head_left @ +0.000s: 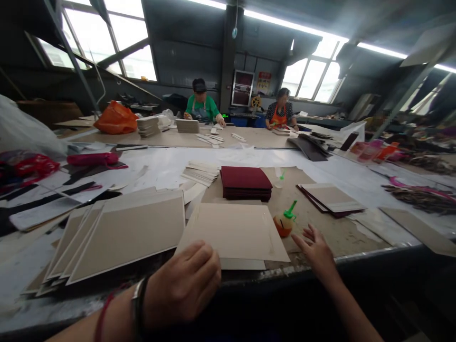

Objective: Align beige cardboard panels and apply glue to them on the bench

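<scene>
A beige sheet of board point(231, 230) lies at the table's front edge, over another pale board point(242, 264). My left hand point(183, 282) is closed at its near left corner, fingers curled and pinching the edge. My right hand point(315, 247) is open, fingers spread, just right of a squeeze bottle point(284, 225) with a green spout and amber liquid inside. I see a gap between hand and bottle. Behind the board stands a stack of dark red boards point(245, 182). To the left, large beige boards point(131, 237) lie fanned in a pile.
Narrow pale strips point(201, 173) lie left of the red stack. A smaller bottle point(280, 178) stands behind, and beige and maroon panels point(333, 198) lie right. Two co-workers point(203, 107) sit across the table. An orange bag point(117, 118) is at the far left.
</scene>
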Demonstrator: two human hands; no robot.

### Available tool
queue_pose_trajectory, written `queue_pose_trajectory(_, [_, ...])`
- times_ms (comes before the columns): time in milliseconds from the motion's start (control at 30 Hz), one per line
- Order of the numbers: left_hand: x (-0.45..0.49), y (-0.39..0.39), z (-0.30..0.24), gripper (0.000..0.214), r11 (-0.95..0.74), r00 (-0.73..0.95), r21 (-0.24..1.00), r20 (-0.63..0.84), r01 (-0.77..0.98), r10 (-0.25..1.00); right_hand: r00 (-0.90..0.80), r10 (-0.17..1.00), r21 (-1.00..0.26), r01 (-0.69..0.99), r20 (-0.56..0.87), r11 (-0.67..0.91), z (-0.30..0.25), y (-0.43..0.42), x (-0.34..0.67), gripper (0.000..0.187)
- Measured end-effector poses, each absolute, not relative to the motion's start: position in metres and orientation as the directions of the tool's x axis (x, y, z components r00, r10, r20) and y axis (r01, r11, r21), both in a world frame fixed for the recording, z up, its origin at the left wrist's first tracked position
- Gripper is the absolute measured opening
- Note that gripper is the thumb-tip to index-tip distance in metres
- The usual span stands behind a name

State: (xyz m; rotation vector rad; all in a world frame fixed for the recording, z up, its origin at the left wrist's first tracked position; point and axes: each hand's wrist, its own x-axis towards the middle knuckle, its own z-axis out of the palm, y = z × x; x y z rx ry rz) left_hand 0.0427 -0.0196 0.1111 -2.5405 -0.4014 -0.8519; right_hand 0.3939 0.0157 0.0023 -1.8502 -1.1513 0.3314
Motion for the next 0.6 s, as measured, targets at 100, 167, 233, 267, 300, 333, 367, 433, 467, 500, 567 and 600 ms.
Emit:
queue_pose_trajectory(100, [0.073, 0.004, 0.083, 0.025, -0.881, 0.788, -0.296, 0.603, 0.368, 0.126, 0.487, 0.852, -0.786, 0.596, 0.19, -0.166, -0.002, 0.033, 0.394, 0.087])
queue_pose_trajectory(167, [0.08, 0.011, 0.062, 0.023, -0.894, 0.797, -0.266, 0.585, 0.359, 0.146, 0.459, 0.869, -0.764, 0.623, 0.183, -0.168, -0.004, 0.043, 0.39, 0.081])
queue_pose_trajectory(233, [0.08, 0.011, 0.046, 0.023, -0.906, 0.796, -0.225, 0.58, 0.359, 0.171, 0.433, 0.882, -0.731, 0.66, 0.185, -0.171, -0.006, 0.052, 0.387, 0.07])
queue_pose_trajectory(267, [0.078, 0.01, 0.039, 0.023, -0.909, 0.794, -0.206, 0.579, 0.363, 0.185, 0.429, 0.883, -0.712, 0.679, 0.19, -0.177, -0.006, 0.056, 0.385, 0.065])
queue_pose_trajectory(300, [0.077, 0.009, 0.033, 0.023, -0.909, 0.791, -0.192, 0.579, 0.37, 0.199, 0.431, 0.881, -0.693, 0.696, 0.196, -0.187, -0.007, 0.059, 0.383, 0.062])
queue_pose_trajectory(333, [0.075, 0.007, 0.029, 0.022, -0.908, 0.787, -0.18, 0.579, 0.377, 0.212, 0.438, 0.876, -0.674, 0.711, 0.201, -0.201, -0.007, 0.062, 0.381, 0.061])
queue_pose_trajectory(367, [0.074, 0.005, 0.025, 0.021, -0.907, 0.782, -0.168, 0.581, 0.386, 0.225, 0.449, 0.87, -0.657, 0.721, 0.204, -0.218, -0.007, 0.064, 0.379, 0.062])
queue_pose_trajectory(433, [0.072, 0.003, 0.019, 0.018, -0.903, 0.768, -0.147, 0.59, 0.404, 0.248, 0.47, 0.861, -0.632, 0.731, 0.194, -0.256, -0.008, 0.067, 0.375, 0.068])
queue_pose_trajectory(467, [0.071, 0.002, 0.017, 0.018, -0.9, 0.758, -0.136, 0.599, 0.414, 0.258, 0.478, 0.859, -0.623, 0.732, 0.182, -0.275, -0.008, 0.067, 0.373, 0.071])
queue_pose_trajectory(500, [0.071, 0.002, 0.014, 0.018, -0.897, 0.746, -0.126, 0.61, 0.423, 0.267, 0.486, 0.858, -0.616, 0.731, 0.169, -0.293, -0.008, 0.068, 0.371, 0.074])
queue_pose_trajectory(567, [0.071, 0.001, 0.01, 0.018, -0.888, 0.721, -0.11, 0.632, 0.446, 0.284, 0.499, 0.854, -0.602, 0.73, 0.145, -0.324, -0.01, 0.068, 0.37, 0.079])
queue_pose_trajectory(600, [0.071, 0.001, 0.008, 0.017, -0.883, 0.706, -0.103, 0.645, 0.457, 0.291, 0.504, 0.853, -0.596, 0.729, 0.133, -0.338, -0.011, 0.068, 0.37, 0.08])
